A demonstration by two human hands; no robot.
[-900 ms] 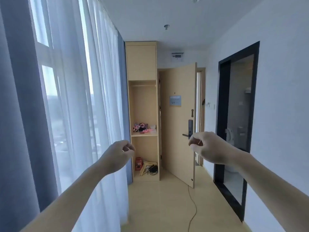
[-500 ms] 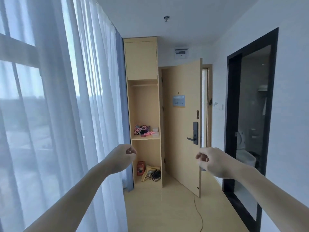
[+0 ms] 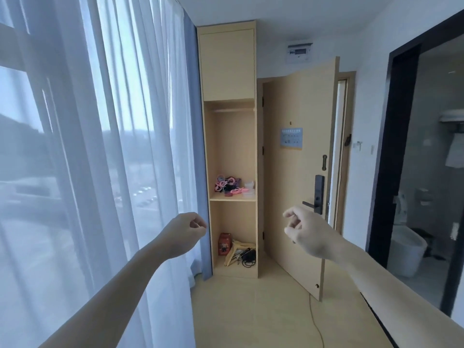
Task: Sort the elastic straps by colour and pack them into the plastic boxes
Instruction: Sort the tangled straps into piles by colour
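On the wardrobe shelf (image 3: 233, 198) well ahead | elastic straps (image 3: 227, 184) are lying heaped beside plastic boxes (image 3: 248, 188), unsorted | left hand (image 3: 184, 232) is curling empty, right hand (image 3: 307, 233) is hovering slack-fingered and empty: straps likely out of reach.

Sheer white curtains (image 3: 113, 146) hang over a tall window (image 3: 20, 121) along the left and let pale daylight in, with a blue curtain (image 3: 195, 121) bunched at their far end beside a narrow light-wood wardrobe (image 3: 227, 64) (closed cupboard on top, open shelves below). Next to it a matching door (image 3: 296, 109) stands ajar, carrying a blue notice (image 3: 291, 138) and a black handle lock (image 3: 318, 194), and a thin cable (image 3: 315, 320) trails over the glossy beige floor (image 3: 251, 310). The right wall (image 3: 371, 71) is white, broken by a black-framed doorway (image 3: 394, 146) onto a bathroom with a toilet (image 3: 406, 249)
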